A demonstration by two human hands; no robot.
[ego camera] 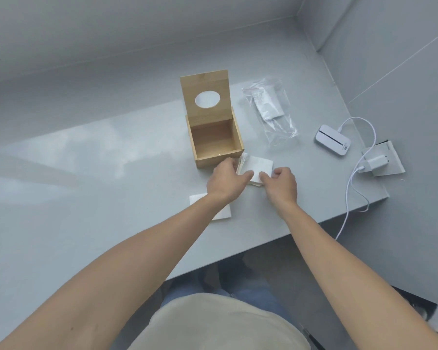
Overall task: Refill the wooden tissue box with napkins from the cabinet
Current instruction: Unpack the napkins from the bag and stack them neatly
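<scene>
Both hands on the napkin stack [257,165] just in front of the open wooden tissue box [214,140]: left hand [225,181] and right hand [281,184] each keep a closed grip on an edge. Soft, light, floppy, I'd say; pinch opposite sides so sheets don't fan.

Square light-wood tissue box [216,145] is sitting upright on the grey worktop [86,173], hinged lid with oval cutout [204,97] standing open, interior empty. Stack of white square paper napkins [257,168] is lying just in front of its right corner. Second white napkin [224,212] is lying flat, nearer.
</scene>
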